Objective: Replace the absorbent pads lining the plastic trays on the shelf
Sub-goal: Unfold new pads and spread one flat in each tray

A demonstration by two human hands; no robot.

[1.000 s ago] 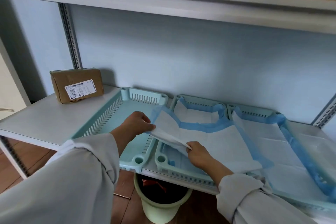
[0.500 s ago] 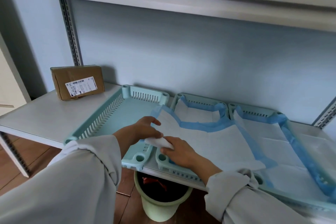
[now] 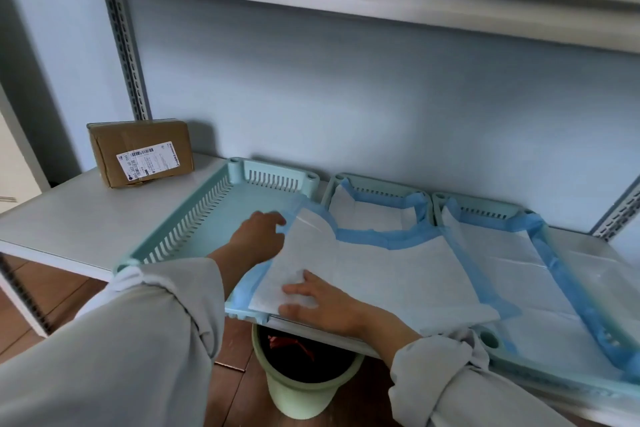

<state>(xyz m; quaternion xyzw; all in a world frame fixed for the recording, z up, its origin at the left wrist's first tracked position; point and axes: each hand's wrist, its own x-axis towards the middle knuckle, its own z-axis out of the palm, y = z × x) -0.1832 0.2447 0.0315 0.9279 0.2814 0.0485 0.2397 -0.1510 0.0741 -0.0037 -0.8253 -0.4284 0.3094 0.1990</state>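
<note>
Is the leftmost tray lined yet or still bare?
Mostly bare: the leftmost tray shows plastic floor, with the pad overlapping only its right edge.

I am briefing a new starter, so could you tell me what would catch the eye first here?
First, the white absorbent pad with blue edging, spread across the middle pale-green plastic tray, with the left hand at its far-left edge and the right hand flat on its near corner. Left of it lies the bare pale-green slotted tray, and a brown cardboard parcel stands far left.

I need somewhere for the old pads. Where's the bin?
The green bin stands on the floor under the shelf's front edge, below the hands, bottom centre of the head view.
</note>
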